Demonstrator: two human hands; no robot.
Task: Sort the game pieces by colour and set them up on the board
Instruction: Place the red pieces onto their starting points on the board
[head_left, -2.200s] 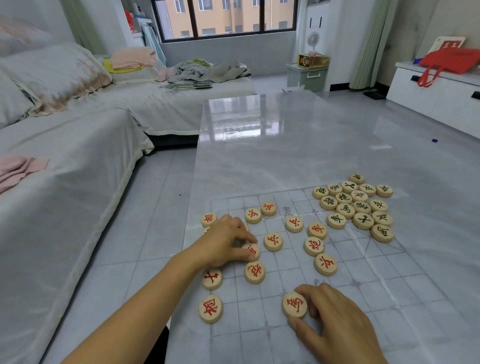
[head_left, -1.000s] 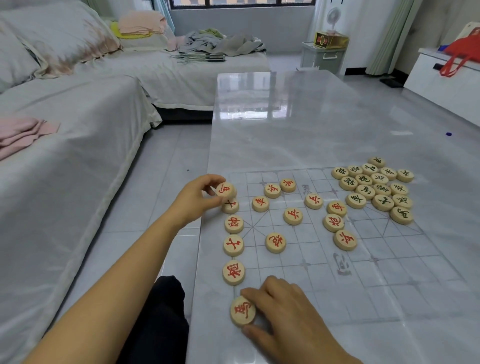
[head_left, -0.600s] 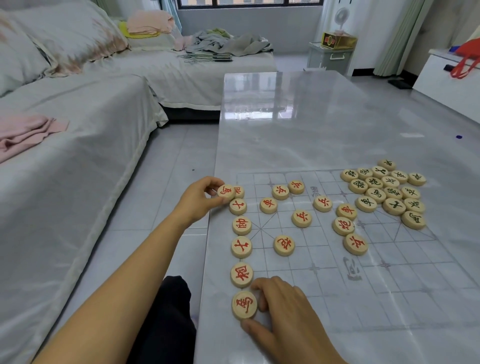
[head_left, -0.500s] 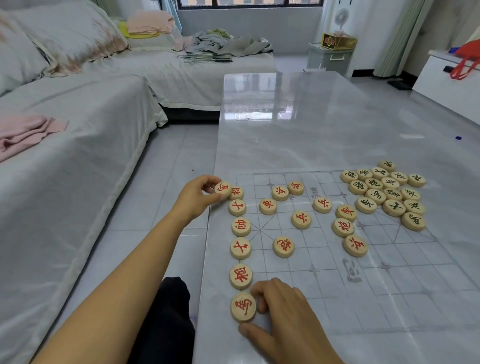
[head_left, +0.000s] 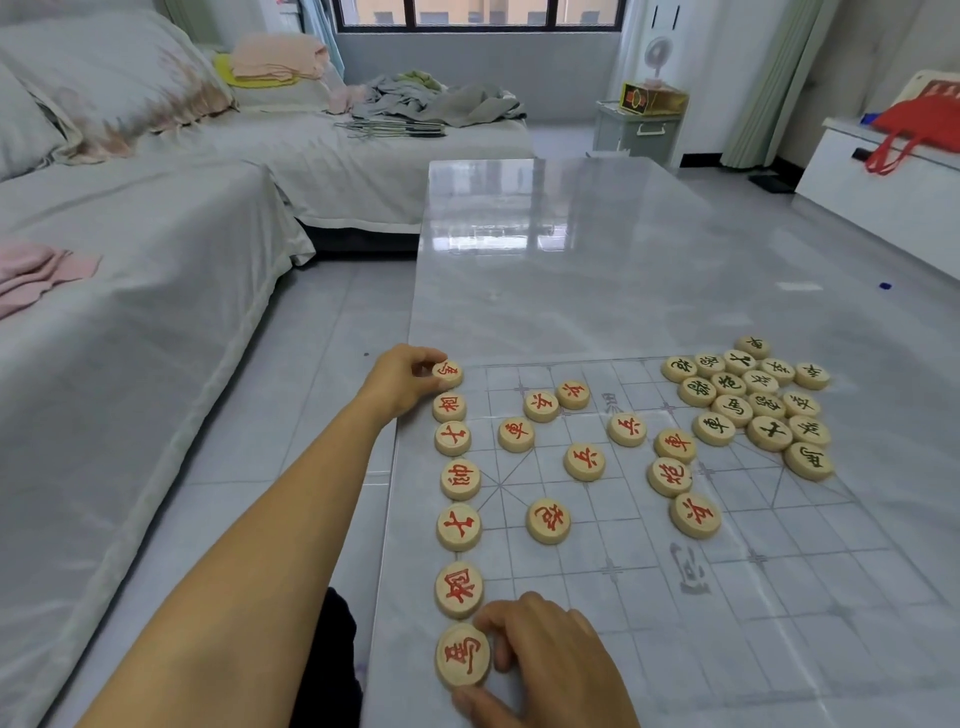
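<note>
My left hand (head_left: 402, 379) pinched the far red piece (head_left: 448, 373); my right hand (head_left: 550, 662) gripped the near piece (head_left: 462, 657) on the board (head_left: 779, 571).

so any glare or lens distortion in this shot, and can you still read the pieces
Head view: window glare washes the far half of the glossy table; wide-angle bending curves the sofa edge and the clear board sheet grid lines; red pieces and black pieces stay sharp and readable.

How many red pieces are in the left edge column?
7: top piece in the left hand, five pieces free below it, bottom piece gripped by the right hand. None looks hidden.
</note>
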